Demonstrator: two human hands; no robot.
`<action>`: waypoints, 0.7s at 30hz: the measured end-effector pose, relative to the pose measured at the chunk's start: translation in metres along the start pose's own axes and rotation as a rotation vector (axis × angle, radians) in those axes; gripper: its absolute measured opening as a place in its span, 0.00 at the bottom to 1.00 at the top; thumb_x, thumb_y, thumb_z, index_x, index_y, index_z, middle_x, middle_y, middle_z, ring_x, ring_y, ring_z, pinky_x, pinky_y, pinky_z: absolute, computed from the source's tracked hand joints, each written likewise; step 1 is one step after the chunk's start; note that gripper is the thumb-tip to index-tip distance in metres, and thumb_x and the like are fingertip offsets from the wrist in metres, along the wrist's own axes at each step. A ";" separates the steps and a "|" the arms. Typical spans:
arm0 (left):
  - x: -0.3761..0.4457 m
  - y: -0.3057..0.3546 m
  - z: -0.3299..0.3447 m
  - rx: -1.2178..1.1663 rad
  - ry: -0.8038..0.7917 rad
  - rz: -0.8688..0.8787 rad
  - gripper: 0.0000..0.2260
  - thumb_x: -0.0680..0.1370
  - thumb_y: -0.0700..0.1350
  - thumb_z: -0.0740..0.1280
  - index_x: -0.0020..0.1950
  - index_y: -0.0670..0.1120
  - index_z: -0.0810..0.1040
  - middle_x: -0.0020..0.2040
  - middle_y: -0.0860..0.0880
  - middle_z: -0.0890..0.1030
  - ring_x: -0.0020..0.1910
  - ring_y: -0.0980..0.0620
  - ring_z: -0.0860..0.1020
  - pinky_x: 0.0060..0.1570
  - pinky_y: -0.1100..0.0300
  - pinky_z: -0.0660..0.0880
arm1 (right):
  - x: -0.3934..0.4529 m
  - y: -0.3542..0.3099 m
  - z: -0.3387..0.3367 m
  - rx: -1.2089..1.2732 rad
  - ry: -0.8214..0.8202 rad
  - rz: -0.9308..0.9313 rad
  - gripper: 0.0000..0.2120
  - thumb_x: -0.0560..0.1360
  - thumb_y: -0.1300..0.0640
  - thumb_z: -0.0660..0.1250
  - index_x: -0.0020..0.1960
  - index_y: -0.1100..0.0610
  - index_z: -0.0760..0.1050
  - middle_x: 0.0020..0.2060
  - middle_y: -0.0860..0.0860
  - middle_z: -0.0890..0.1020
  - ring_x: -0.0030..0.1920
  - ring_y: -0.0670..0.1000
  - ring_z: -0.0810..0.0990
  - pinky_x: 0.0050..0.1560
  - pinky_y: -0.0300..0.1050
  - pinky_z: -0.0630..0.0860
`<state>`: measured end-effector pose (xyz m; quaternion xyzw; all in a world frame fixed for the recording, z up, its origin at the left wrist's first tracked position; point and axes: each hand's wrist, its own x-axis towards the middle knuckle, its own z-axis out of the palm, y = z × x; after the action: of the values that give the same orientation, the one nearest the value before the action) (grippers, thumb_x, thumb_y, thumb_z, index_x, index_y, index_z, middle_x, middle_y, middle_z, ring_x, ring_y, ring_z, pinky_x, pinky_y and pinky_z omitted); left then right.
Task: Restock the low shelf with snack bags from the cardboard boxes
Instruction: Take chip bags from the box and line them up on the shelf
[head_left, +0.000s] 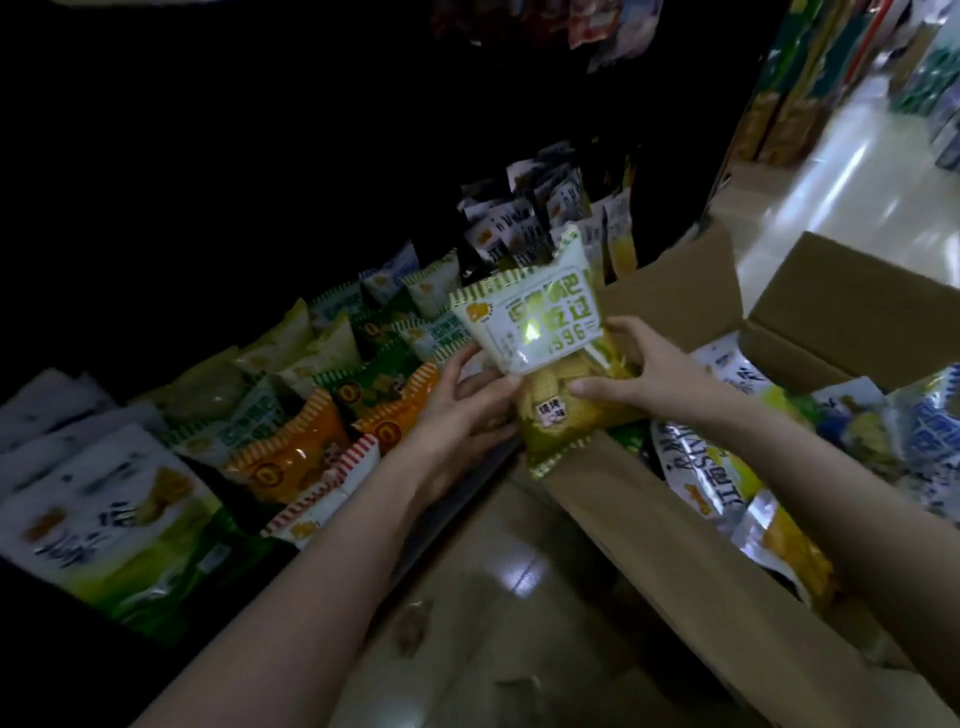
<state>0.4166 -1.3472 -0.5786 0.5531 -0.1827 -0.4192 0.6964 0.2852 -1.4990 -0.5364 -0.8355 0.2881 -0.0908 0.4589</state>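
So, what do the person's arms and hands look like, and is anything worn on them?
Both forearms are bare as far as the picture shows them; no sleeve is visible. The left hand and the right hand wear no gloves. I see no watch, bracelet or ring, though the dim light could hide small things. The fingernails look short and plain.

The snack bag (540, 332) held between both hands carries large green characters on its white panel, seen upside down; only the digits "996" there can be made out. Right of that bag, inside the cardboard box (691, 519), a white bag (711, 467) shows the characters "江南" with a line of Latin letters too blurred to read. Print on the shelf bags left of the held bag is illegible.
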 end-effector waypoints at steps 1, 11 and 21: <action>-0.006 0.004 -0.011 0.004 0.017 0.003 0.20 0.75 0.39 0.69 0.60 0.58 0.67 0.55 0.53 0.79 0.53 0.51 0.80 0.46 0.54 0.80 | 0.005 -0.006 0.017 -0.035 -0.007 -0.033 0.44 0.65 0.46 0.75 0.74 0.52 0.55 0.66 0.47 0.67 0.62 0.46 0.67 0.60 0.43 0.68; 0.010 0.049 -0.071 0.087 0.179 0.090 0.18 0.78 0.42 0.65 0.66 0.51 0.67 0.56 0.46 0.80 0.52 0.46 0.80 0.48 0.51 0.77 | 0.074 -0.059 0.108 -0.351 0.284 -0.127 0.55 0.65 0.37 0.72 0.76 0.56 0.43 0.73 0.55 0.54 0.74 0.59 0.52 0.70 0.59 0.55; 0.165 0.054 -0.092 0.920 0.148 0.199 0.21 0.81 0.43 0.59 0.74 0.49 0.61 0.71 0.46 0.67 0.68 0.47 0.68 0.51 0.66 0.65 | 0.244 -0.020 0.068 -0.214 0.532 -0.132 0.49 0.69 0.53 0.75 0.77 0.53 0.43 0.75 0.54 0.57 0.73 0.58 0.60 0.67 0.62 0.65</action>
<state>0.5993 -1.4185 -0.5933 0.8123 -0.3513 -0.1853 0.4272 0.5213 -1.5800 -0.5861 -0.8431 0.3511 -0.3053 0.2697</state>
